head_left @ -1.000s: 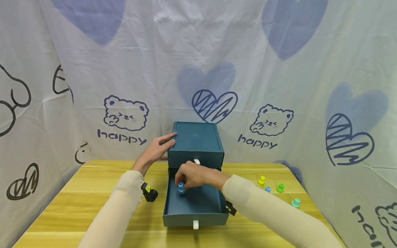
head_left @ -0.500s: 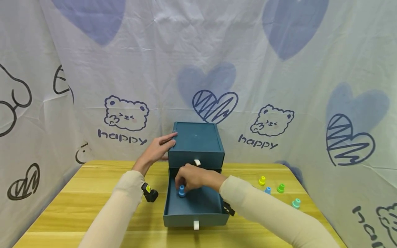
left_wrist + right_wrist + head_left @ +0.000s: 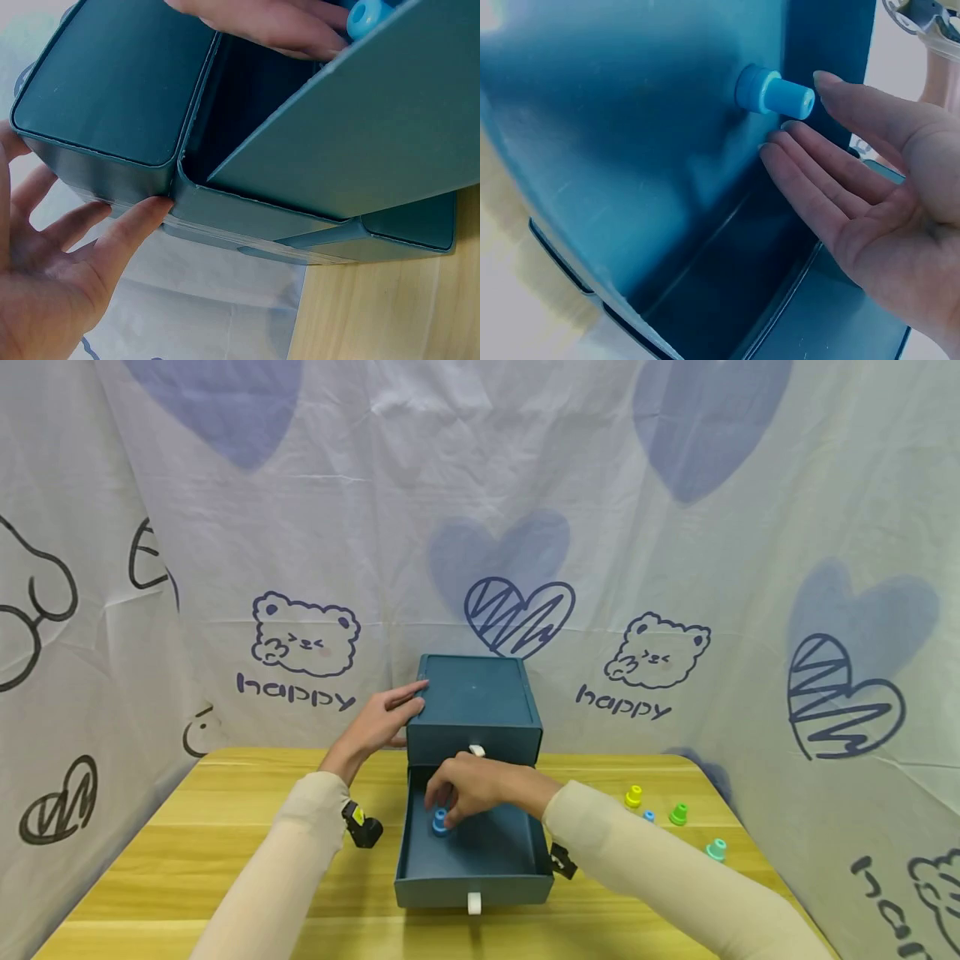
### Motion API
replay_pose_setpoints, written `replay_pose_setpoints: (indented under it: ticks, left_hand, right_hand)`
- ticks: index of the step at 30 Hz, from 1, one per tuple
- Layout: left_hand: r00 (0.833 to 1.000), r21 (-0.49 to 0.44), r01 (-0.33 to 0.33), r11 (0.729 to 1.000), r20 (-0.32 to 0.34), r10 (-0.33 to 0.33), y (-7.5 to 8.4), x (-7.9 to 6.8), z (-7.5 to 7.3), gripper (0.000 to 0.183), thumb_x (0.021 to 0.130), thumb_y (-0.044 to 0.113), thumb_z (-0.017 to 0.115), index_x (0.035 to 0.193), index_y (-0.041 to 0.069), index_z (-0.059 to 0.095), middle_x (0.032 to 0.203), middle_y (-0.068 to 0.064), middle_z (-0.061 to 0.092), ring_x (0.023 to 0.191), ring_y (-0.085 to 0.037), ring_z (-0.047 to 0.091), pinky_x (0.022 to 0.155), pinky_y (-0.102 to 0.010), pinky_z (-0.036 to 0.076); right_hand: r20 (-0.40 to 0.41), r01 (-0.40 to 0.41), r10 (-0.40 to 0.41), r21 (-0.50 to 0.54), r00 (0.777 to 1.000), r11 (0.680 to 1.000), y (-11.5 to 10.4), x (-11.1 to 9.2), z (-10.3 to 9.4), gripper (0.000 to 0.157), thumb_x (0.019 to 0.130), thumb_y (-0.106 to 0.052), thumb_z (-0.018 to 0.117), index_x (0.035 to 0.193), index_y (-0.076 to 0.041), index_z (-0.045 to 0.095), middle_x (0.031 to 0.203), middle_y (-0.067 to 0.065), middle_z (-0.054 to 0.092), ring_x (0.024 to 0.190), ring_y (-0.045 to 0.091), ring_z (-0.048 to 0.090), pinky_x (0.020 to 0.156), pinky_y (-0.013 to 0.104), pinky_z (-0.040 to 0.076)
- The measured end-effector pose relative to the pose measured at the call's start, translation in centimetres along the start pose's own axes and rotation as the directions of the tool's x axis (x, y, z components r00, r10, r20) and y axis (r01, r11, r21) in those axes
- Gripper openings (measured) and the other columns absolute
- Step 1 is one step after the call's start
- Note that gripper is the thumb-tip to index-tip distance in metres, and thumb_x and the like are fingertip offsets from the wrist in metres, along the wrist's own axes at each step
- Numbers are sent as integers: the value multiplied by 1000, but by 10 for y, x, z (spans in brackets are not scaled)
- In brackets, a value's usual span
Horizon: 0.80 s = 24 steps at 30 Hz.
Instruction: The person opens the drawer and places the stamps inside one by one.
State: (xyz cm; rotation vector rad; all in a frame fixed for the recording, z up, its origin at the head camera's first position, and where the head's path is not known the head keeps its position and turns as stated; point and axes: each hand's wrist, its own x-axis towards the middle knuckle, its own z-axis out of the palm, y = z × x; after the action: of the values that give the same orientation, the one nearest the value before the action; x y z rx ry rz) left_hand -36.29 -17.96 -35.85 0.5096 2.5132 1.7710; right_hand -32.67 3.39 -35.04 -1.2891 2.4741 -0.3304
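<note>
A small blue stepped peg (image 3: 440, 823) stands upright on the floor of the pulled-out lower drawer (image 3: 495, 856), near its left side. Around the peg's narrow end (image 3: 791, 99) my right hand (image 3: 472, 783) is spread, thumb on one side and fingers on the other, with a gap showing in the right wrist view. My left hand (image 3: 375, 724) rests against the left side of the dark teal two-drawer cabinet (image 3: 474, 689), fingers extended over its top edge. In the left wrist view, thumb and fingertips of that left hand (image 3: 67, 262) touch the upper box.
On the wooden table (image 3: 225, 827), right of the cabinet, stand a yellow peg (image 3: 633, 796), a green peg (image 3: 678, 814), a mint peg (image 3: 716, 850) and another blue peg (image 3: 648, 816), partly hidden by the right sleeve. The upper drawer is closed; its white pull tab (image 3: 477, 750) shows.
The blue peg has gone down a little onto the drawer floor. My right hand's fingers have loosened from it and spread apart. The left hand has stayed in place.
</note>
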Motion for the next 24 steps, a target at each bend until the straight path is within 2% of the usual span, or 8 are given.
replay_pose_setpoints:
  ticks: [7,14,19,24]
  left_hand:
    - [1000,0,0,1000,3,0,-1,0,0,57,109,37,50,162,20,37,169,-20,28,151,-47,36,102,-63,53]
    - [1000,-10,2,1000,3,-2,0,2,0,57,108,36,51,162,19,37,169,-20,27,151,-47,35,103,-64,52]
    - [1000,-10,5,1000,2,-5,0,2,0,58,108,36,51,162,19,37,170,-20,26,151,-47,35,103,-64,51]
    - [1000,-8,5,1000,6,-5,-1,2,1,58,109,36,51,162,19,36,170,-20,25,151,-46,35,103,-62,52]
  right_hand:
    - [-17,35,-34,48,999,998,2,-15,-2,33,93,-20,79,124,-9,75,120,6,77,105,18,75,85,18,59]
    - [-116,94,-83,94,990,991,10,-40,-13,33,92,-18,79,124,-8,75,121,9,77,105,19,75,90,25,61]
    - [-175,95,-67,157,982,983,19,-61,-24,34,92,-18,79,124,-7,75,122,12,76,102,16,75,90,26,62]
    - [-231,69,-16,227,973,971,34,-86,-29,32,93,-19,77,124,-9,75,123,12,75,103,15,75,89,25,61]
